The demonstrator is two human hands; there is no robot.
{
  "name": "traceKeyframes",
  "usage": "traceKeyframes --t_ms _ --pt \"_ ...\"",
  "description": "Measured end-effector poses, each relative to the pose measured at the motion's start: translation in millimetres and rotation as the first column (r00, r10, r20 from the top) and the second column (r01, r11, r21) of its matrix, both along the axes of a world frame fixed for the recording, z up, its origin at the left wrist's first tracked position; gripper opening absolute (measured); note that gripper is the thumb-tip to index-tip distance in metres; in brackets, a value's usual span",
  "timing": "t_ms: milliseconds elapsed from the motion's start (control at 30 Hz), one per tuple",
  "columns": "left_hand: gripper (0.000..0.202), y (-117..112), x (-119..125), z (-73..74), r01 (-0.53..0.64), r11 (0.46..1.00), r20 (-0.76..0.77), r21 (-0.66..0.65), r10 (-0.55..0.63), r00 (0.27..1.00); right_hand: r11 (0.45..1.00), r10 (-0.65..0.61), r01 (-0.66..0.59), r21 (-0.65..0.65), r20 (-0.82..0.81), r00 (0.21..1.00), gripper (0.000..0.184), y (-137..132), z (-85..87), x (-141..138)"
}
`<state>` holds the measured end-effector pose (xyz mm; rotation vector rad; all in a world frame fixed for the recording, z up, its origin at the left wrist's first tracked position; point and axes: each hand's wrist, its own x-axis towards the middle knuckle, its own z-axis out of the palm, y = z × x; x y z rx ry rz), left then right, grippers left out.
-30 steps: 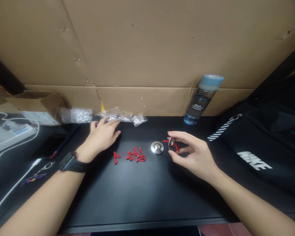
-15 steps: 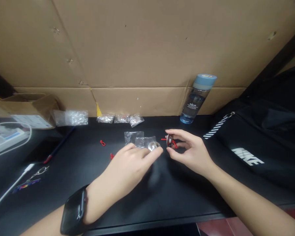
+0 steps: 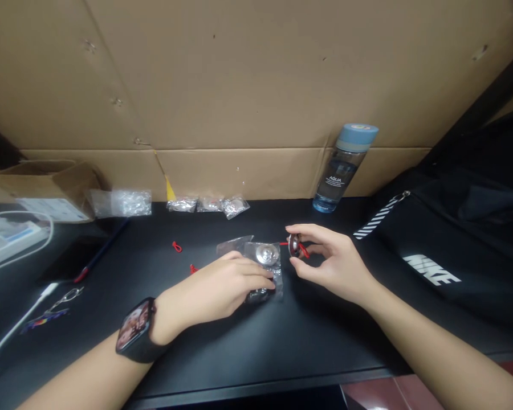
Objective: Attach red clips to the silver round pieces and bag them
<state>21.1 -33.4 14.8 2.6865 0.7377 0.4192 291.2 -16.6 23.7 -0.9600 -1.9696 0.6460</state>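
Right hand (image 3: 337, 262): clamped on the held disc (image 3: 293, 246), with thumb below and fingertips above.
Held disc: turned nearly edge-on, just right of the flat disc (image 3: 267, 254) and apart from it; red cord (image 3: 304, 250) showing on either side.
Left hand (image 3: 231, 285): fingers together and bent, tips on the near bag (image 3: 278, 285); cannot tell if pinching, thumb hidden.
Flat disc: shiny, just beyond the left fingertips, within the outline of the near bag; cannot tell whether inside or on top.
Near bag: clear, crinkled, partly covered by the left fingers.
Far bag (image 3: 235, 245): clear, left of the flat disc, partly behind the left hand.
Red loop (image 3: 177, 246): lying alone on the dark desk (image 3: 222, 364), beyond the left hand.
Red bits (image 3: 193, 269): beside the left hand, partly hidden by it.
Packets (image 3: 210, 204): 3 in a row along the cardboard wall (image 3: 239, 85).
Back right: 1 bottle (image 3: 336, 176), tilted in view, near the wall; 1 black bag (image 3: 453, 228) marked NIKE.
Back left: 1 box (image 3: 55, 182), beside a pile of clear plastic (image 3: 130, 203).
Left wrist: wearing a watch (image 3: 134, 329).
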Motion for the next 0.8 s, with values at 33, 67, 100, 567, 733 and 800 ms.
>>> traceKeyframes --t_ms 33,67,100,567,733,800 --pt "0.044 -0.1 1.6 -1.5 -0.007 1.0 -0.004 0.008 0.007 1.0 1.0 0.005 -0.005 0.005 0.005 1.0 0.047 -0.2 0.4 0.1" --pt "0.04 -0.3 3.1 -2.8 -0.017 1.0 -0.004 0.023 0.017 1.0 1.0 0.01 -0.01 0.011 0.011 1.0 0.046 -0.4 0.8 0.3" --pt "0.037 -0.7 4.4 -3.9 -0.031 0.999 -0.006 0.044 0.031 0.999 1.0 0.014 -0.015 0.02 0.019 1.0 0.046 -0.5 1.4 0.5" --pt "0.03 -2.3 -1.4 9.6 -0.236 0.933 -0.061 0.272 0.261 0.963 0.859 0.505 -0.503 -0.091 0.306 0.807 0.054 -11.0 12.1 1.8" --pt "0.065 11.7 -34.8 24.3 -0.537 0.804 0.059 0.257 0.541 0.839 0.825 0.559 -0.551 -0.128 0.33 0.76 0.048 -14.9 6.3 -2.7" --pt "0.068 16.4 -44.9 24.1 -0.543 0.83 -0.008 0.129 0.549 0.836 0.823 0.561 -0.551 -0.134 0.337 0.756 0.05 -15.4 5.4 -3.9"
